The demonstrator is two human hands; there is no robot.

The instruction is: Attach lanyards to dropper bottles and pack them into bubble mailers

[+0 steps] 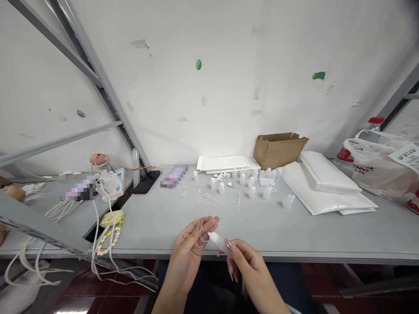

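A small translucent white squeeze bottle (218, 242) is held in my right hand (250, 264), between thumb and fingers, its narrow tip pointing up and left. My left hand (191, 244) pinches a thin white ring strap (205, 237) right beside that tip. Whether the strap touches the bottle I cannot tell. Both hands are over the table's front edge. Farther back lie several loose white ring straps, one of them a single strap (237, 203) near the middle. Behind them stand several similar bottles (252, 192), and one bottle (288, 201) is tilted at the right.
Small white caps (222, 176) lie among the bottles. A cardboard box (279, 150), white trays (222, 163) and padded white envelopes (327, 192) are at the back. A plastic bag (376, 170) is far right. A black phone (146, 182) and cables (95, 226) are left.
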